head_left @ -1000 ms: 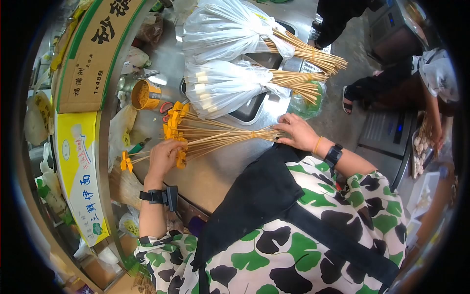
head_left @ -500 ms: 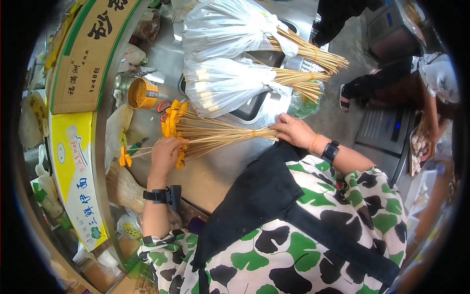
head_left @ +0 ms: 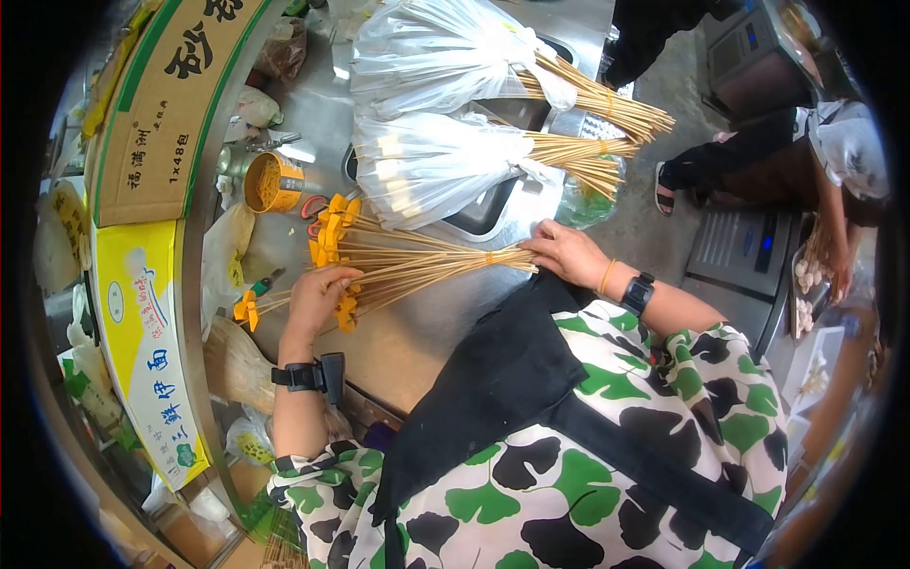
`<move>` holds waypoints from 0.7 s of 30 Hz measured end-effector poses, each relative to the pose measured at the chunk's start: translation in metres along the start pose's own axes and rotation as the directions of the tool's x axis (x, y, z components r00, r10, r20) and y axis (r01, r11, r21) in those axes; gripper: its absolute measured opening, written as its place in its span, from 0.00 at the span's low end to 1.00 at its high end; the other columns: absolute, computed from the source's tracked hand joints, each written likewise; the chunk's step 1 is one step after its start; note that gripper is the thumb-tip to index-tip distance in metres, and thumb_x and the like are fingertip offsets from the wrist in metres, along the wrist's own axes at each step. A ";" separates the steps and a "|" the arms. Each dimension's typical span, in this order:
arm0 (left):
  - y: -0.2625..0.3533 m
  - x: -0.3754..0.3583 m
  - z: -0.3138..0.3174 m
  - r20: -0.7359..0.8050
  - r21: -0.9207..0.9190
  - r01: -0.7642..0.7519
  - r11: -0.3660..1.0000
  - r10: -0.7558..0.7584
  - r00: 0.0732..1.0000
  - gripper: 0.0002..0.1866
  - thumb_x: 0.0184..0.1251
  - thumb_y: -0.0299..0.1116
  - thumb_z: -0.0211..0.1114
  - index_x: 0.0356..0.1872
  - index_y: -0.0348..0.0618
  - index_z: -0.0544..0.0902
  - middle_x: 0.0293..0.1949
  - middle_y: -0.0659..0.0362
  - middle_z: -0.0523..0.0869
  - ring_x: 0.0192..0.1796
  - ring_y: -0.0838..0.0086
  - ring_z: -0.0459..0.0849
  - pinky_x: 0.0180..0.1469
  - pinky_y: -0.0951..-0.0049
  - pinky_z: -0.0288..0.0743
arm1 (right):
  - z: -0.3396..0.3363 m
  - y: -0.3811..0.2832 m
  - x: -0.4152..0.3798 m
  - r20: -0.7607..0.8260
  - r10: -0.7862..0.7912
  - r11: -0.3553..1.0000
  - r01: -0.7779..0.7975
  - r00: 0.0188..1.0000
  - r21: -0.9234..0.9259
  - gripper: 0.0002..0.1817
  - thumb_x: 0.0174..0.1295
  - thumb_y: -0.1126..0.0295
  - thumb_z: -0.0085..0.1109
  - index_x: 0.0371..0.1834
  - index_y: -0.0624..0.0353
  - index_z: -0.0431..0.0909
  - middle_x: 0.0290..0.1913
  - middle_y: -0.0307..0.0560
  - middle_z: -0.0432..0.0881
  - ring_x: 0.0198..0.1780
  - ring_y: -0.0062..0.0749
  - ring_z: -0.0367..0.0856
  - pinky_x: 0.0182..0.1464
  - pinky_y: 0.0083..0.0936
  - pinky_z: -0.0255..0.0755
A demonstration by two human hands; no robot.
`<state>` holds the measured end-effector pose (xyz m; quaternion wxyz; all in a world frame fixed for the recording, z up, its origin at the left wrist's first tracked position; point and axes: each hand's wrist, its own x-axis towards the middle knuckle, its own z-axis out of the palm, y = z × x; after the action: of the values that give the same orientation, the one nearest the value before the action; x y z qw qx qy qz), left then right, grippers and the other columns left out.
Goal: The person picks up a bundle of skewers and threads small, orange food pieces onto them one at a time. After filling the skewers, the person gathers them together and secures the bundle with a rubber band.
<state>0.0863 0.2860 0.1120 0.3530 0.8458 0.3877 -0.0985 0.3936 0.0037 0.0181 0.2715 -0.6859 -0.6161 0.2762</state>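
Observation:
A bundle of thin bamboo skewers (head_left: 427,258) lies over the metal counter, bound by a band near its right end. Folded orange-yellow food pieces (head_left: 332,232) sit on the skewers' left tips. My right hand (head_left: 566,254) is closed on the bare ends. At the food end, my left hand (head_left: 318,299) pinches a skewer whose orange piece (head_left: 246,309) sticks out to the left, apart from the others. Part of the bundle passes behind my left fingers. Red-handled scissors (head_left: 314,206) lie beside the food pieces, partly covered.
Two plastic-wrapped skewer bundles (head_left: 445,166) rest across metal trays (head_left: 488,213). An orange tin (head_left: 275,182) stands near a cardboard box (head_left: 156,123) and a yellow-white carton (head_left: 147,341). Noodle-like strands (head_left: 237,360) lie at the left. Another person's hand (head_left: 839,270) is at the far right.
The separate orange piece by my left hand has shifted slightly right and down and turned a little. My right hand stays on the skewer ends.

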 end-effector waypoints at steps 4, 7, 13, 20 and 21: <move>-0.005 0.000 0.000 0.031 -0.015 -0.019 1.000 0.020 0.999 0.09 0.59 0.27 0.61 0.40 0.48 0.86 0.36 0.55 0.86 0.36 0.64 0.84 0.40 0.71 0.76 | -0.002 -0.001 0.000 0.007 0.006 1.000 -0.006 1.000 -0.004 0.17 0.56 0.70 0.61 0.50 0.52 0.78 0.41 0.45 0.72 0.42 0.41 0.76 0.44 0.32 0.73; -0.001 -0.001 -0.003 0.024 -0.009 0.000 1.000 0.000 1.000 0.09 0.59 0.27 0.61 0.39 0.48 0.86 0.34 0.55 0.87 0.35 0.65 0.85 0.39 0.71 0.76 | 0.000 0.000 0.000 0.006 0.012 1.000 -0.012 1.000 0.001 0.17 0.56 0.69 0.61 0.50 0.52 0.78 0.41 0.45 0.71 0.42 0.41 0.76 0.44 0.32 0.72; 0.002 0.008 -0.001 0.040 0.007 0.115 0.993 -0.115 0.993 0.08 0.60 0.29 0.62 0.39 0.47 0.86 0.31 0.56 0.87 0.33 0.66 0.84 0.38 0.71 0.76 | 0.001 0.000 0.001 0.000 0.010 1.000 -0.010 1.000 -0.006 0.17 0.57 0.70 0.60 0.50 0.51 0.78 0.40 0.45 0.72 0.42 0.41 0.76 0.43 0.32 0.72; -0.009 0.020 0.003 0.067 0.052 0.076 0.996 -0.080 0.995 0.08 0.60 0.31 0.62 0.38 0.50 0.87 0.31 0.55 0.86 0.34 0.65 0.85 0.38 0.70 0.75 | 0.003 -0.001 0.002 -0.019 0.010 1.000 -0.010 1.000 -0.001 0.15 0.57 0.69 0.60 0.50 0.52 0.78 0.39 0.45 0.72 0.41 0.41 0.76 0.43 0.33 0.72; -0.005 0.021 0.003 0.054 0.070 0.028 0.997 -0.032 0.998 0.08 0.60 0.31 0.62 0.38 0.50 0.87 0.31 0.55 0.86 0.34 0.64 0.85 0.38 0.69 0.75 | 0.003 0.000 0.003 -0.023 0.007 1.000 -0.007 1.000 -0.001 0.15 0.57 0.69 0.60 0.49 0.52 0.78 0.39 0.45 0.72 0.41 0.41 0.76 0.43 0.33 0.72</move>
<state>0.0968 0.2988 0.0981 0.3327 0.8484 0.3869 -0.1406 0.3912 0.0066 0.0159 0.2770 -0.6913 -0.6108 0.2688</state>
